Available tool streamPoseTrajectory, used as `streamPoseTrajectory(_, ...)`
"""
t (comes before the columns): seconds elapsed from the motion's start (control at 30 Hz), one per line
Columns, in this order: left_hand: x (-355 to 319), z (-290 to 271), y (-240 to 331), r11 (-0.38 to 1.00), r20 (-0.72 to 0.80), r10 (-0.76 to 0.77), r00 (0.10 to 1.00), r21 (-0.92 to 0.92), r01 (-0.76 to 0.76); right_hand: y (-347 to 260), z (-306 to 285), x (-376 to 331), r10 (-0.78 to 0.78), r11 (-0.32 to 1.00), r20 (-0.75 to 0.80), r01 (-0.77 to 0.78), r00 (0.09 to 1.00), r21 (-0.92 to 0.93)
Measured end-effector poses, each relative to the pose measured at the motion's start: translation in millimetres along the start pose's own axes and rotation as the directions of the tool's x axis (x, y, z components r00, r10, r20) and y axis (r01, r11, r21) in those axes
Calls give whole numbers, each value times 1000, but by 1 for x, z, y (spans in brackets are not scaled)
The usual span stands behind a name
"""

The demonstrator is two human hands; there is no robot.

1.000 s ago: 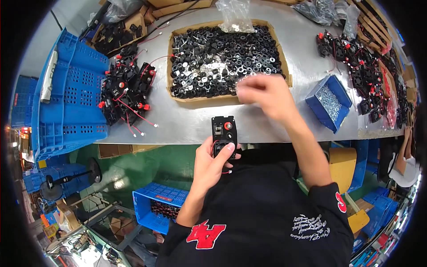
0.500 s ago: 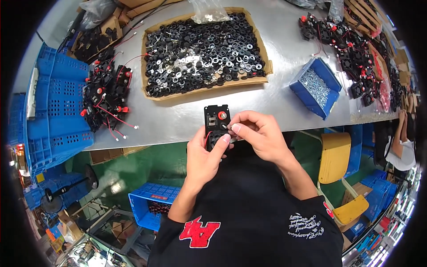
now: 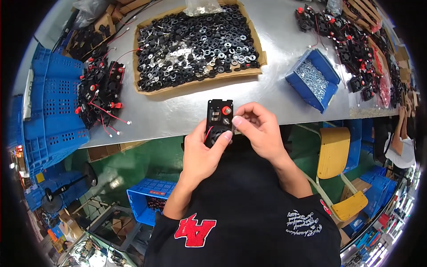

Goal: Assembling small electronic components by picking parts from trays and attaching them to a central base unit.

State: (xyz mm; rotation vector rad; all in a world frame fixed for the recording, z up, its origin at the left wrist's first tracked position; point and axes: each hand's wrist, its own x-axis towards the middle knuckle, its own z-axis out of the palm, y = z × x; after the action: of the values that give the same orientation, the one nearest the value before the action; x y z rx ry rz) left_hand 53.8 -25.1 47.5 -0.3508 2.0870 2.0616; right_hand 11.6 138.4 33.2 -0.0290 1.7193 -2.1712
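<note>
My left hand [image 3: 201, 149] grips the lower part of a black plastic module [image 3: 215, 116], its thumb over the front face. The module stands out over the table's near edge and bears a red round terminal [image 3: 227, 110] with a metal centre. Below that terminal, a bare metal stud [image 3: 226, 121] shows, and metal contacts sit to their left. A red wire curves along the module's left side by my fingers. My right hand [image 3: 262, 131] is right beside the module's right edge, thumb and curled fingers close together near the stud; whatever they may hold is too small to make out.
A cardboard tray [image 3: 262, 58] of black and silver washers lies beyond my hands. On its right stands a blue bin [image 3: 327, 103] of small metal parts. Similar wired modules [image 3: 100, 89] are piled left beside a blue crate [image 3: 55, 100], and more [image 3: 356, 55] at far right.
My right thumb and fingers have drawn back slightly from the module's face, uncovering the metal stud. My left hand still holds the module, now a little more upright. The view has shifted slightly.
</note>
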Motion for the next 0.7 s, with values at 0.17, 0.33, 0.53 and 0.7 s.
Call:
streamPoseTrajectory(0.17, 0, 1, 8, 964, 126, -206, 970, -143, 223, -21, -22, -33, -109, 951, -176, 51, 978, -305)
streamPoseTrajectory(0.33, 1, -7, 7, 954, 166, -237, 957, -146, 261, -82, -94, -16, -644, 335, -141, 111, 752, -936)
streamPoseTrajectory(0.53, 5, -4, 10, 918, 249, -235, 940, -260, 298, -89, -172, 27, -250, -4, 57, 58, 966, -998)
streamPoseTrajectory(0.7, 3, -10, 6, 880, 314, -198, 929, -360, 309, -91, -169, 37, -222, -91, 53, 34, 974, -995)
